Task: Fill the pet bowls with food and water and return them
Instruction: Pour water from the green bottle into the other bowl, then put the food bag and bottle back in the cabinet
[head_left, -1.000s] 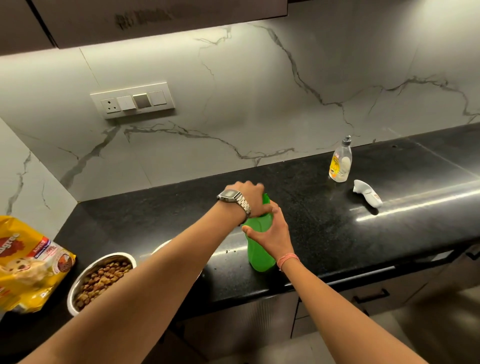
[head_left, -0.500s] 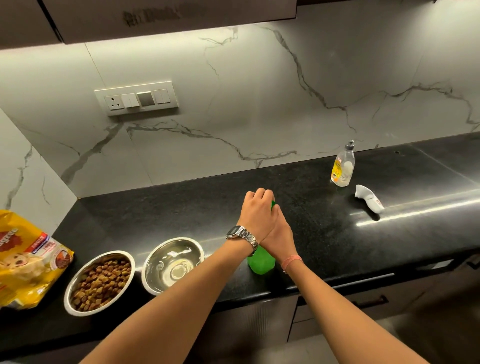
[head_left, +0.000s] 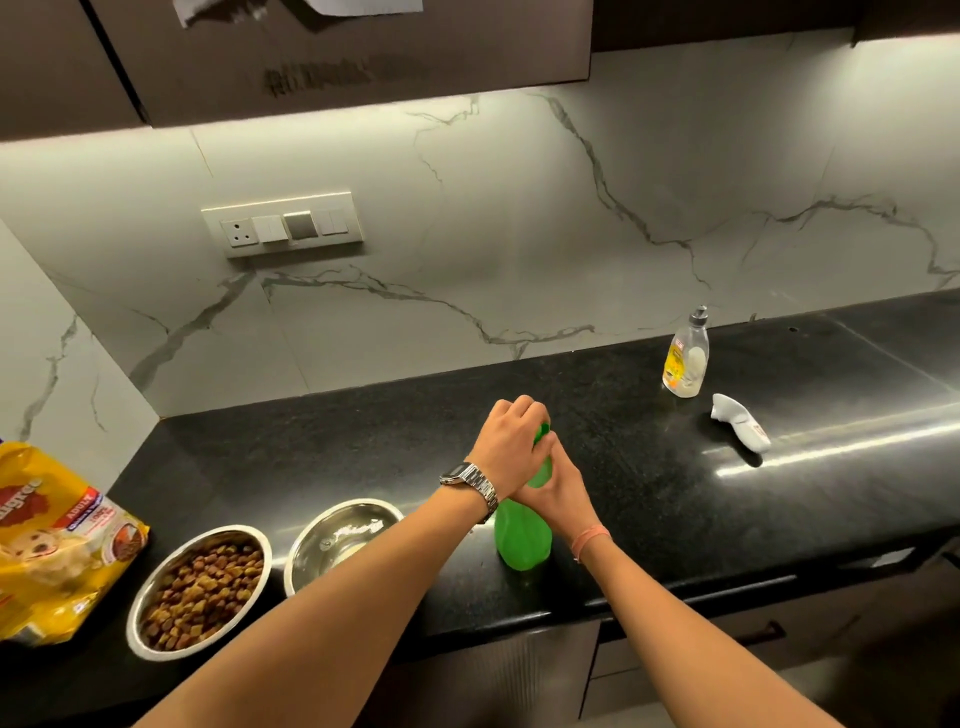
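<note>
A green plastic bottle (head_left: 522, 540) stands upright near the front edge of the black counter (head_left: 649, 467). My right hand (head_left: 553, 486) wraps around the bottle's upper body. My left hand (head_left: 511, 447), with a metal watch on its wrist, is closed over the bottle's cap. To the left stand two steel bowls: one (head_left: 200, 587) is full of brown kibble, the other (head_left: 332, 535) looks to hold little or nothing, and my left forearm crosses over it.
A yellow pet food bag (head_left: 49, 540) lies at the far left of the counter. A clear soap bottle (head_left: 685, 358) and a small white object (head_left: 740, 428) sit at the right. A marble backsplash with a switch panel (head_left: 283, 226) rises behind.
The view has tilted so both bowls show. My left hand has stayed closed on the cap and my right hand on the bottle, which stands in the same place.
</note>
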